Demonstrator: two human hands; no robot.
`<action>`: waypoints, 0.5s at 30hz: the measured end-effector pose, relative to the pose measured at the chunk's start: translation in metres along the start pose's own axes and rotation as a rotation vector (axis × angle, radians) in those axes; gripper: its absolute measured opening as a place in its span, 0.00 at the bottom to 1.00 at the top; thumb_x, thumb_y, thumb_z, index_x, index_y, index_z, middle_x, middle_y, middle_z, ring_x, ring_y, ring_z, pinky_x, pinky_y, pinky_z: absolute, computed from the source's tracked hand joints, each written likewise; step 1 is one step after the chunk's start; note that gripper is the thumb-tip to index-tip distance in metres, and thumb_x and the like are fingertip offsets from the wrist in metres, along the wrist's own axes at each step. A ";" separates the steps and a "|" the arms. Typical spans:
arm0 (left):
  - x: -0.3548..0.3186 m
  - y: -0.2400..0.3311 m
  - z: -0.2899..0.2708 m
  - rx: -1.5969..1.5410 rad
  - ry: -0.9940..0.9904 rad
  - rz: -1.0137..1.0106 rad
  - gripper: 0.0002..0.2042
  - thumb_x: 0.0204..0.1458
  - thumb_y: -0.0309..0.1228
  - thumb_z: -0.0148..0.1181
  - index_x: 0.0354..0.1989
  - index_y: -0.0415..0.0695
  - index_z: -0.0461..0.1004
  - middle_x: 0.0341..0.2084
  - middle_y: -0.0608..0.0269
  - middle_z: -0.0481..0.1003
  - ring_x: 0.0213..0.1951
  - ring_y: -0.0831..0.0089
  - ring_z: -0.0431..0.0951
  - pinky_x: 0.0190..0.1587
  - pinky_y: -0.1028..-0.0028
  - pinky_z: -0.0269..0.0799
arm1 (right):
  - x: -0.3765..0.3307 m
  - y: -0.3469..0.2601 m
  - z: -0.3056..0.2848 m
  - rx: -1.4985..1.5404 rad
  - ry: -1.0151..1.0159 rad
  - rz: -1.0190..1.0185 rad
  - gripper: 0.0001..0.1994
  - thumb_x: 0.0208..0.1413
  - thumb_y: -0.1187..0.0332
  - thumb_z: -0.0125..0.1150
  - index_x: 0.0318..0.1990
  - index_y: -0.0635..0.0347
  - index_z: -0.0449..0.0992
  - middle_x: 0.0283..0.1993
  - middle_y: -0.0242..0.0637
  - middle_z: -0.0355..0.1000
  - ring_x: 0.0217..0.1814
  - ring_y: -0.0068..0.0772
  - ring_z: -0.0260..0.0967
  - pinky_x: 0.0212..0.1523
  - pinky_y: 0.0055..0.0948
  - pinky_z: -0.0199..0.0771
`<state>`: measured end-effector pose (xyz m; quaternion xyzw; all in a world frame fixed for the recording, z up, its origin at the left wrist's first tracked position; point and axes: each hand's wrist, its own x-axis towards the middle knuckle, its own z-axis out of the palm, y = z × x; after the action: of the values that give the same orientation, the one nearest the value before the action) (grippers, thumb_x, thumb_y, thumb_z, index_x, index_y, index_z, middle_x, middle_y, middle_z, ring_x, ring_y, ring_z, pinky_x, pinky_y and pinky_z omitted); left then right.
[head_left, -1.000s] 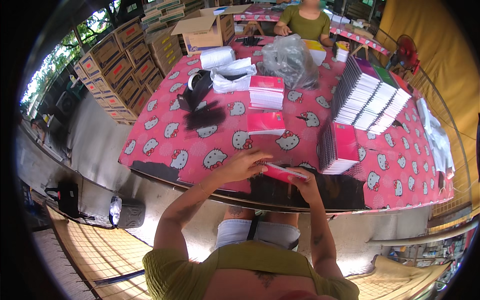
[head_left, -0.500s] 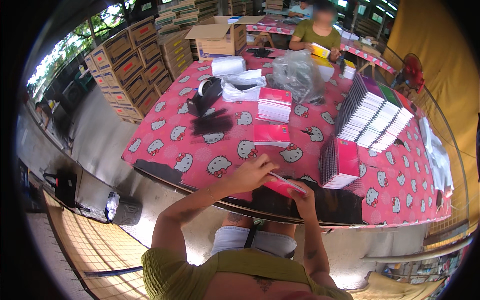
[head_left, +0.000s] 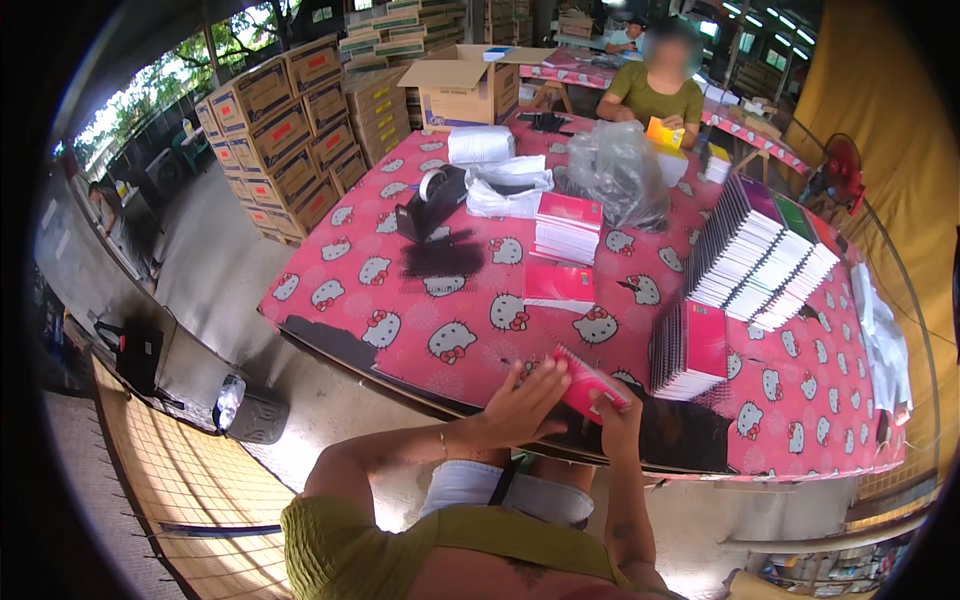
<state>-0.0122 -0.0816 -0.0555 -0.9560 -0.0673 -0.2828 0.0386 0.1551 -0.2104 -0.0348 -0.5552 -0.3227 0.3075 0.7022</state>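
A small pink notebook [head_left: 586,384] is held tilted over the near edge of the table. My right hand [head_left: 617,420] grips its right end, with the thumb on the cover. My left hand [head_left: 528,405] lies against the notebook's left edge, fingers stretched out and not wrapped around it. Just beyond lies a pink notebook or thin pile [head_left: 558,287], with a taller stack of pink-covered paper [head_left: 567,228] behind it. To the right of my hands stands a stack of pink spiral notebooks [head_left: 690,350], black coils facing left.
Taller stacks of spiral notebooks [head_left: 765,250] stand at the right. A tape dispenser [head_left: 432,205], a bundle of black wire coils [head_left: 443,257], white packs [head_left: 508,185] and a clear plastic bag [head_left: 615,175] occupy the table. Across it, a person [head_left: 660,90] handles a yellow booklet. Cartons [head_left: 275,140] are piled left.
My left hand has gone from pinching at the notebook's far edge to lying flat along its left side. The notebook is turned more steeply, and the view has shifted slightly.
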 end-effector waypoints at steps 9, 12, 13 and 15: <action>0.045 0.004 -0.026 0.026 -0.063 -0.020 0.42 0.55 0.58 0.53 0.68 0.36 0.59 0.69 0.44 0.58 0.71 0.51 0.56 0.68 0.44 0.48 | 0.001 0.000 -0.007 -0.193 -0.076 -0.132 0.15 0.59 0.75 0.63 0.54 0.65 0.79 0.42 0.27 0.77 0.38 0.13 0.67 0.38 0.19 0.70; 0.071 -0.009 -0.033 0.137 0.027 0.001 0.42 0.56 0.60 0.50 0.67 0.32 0.59 0.68 0.39 0.57 0.70 0.46 0.56 0.67 0.41 0.48 | 0.000 0.007 0.003 -0.058 -0.081 -0.100 0.16 0.59 0.75 0.63 0.55 0.65 0.78 0.41 0.27 0.77 0.37 0.13 0.66 0.38 0.18 0.70; 0.056 0.005 -0.029 -0.029 -0.029 0.004 0.40 0.58 0.57 0.51 0.67 0.32 0.58 0.68 0.38 0.57 0.71 0.45 0.55 0.68 0.41 0.49 | -0.001 -0.004 0.002 -0.008 -0.045 -0.069 0.16 0.59 0.74 0.64 0.55 0.64 0.79 0.39 0.27 0.77 0.35 0.12 0.65 0.36 0.18 0.69; 0.019 0.011 -0.004 -0.097 0.057 0.011 0.41 0.57 0.56 0.52 0.68 0.31 0.56 0.69 0.37 0.55 0.71 0.44 0.53 0.68 0.42 0.48 | 0.000 0.004 -0.003 -0.141 -0.075 -0.065 0.16 0.59 0.74 0.64 0.55 0.63 0.79 0.37 0.26 0.77 0.33 0.12 0.65 0.33 0.17 0.68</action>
<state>0.0035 -0.0905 -0.0422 -0.9487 -0.0471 -0.3128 -0.0045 0.1571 -0.2114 -0.0394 -0.5806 -0.3874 0.2819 0.6583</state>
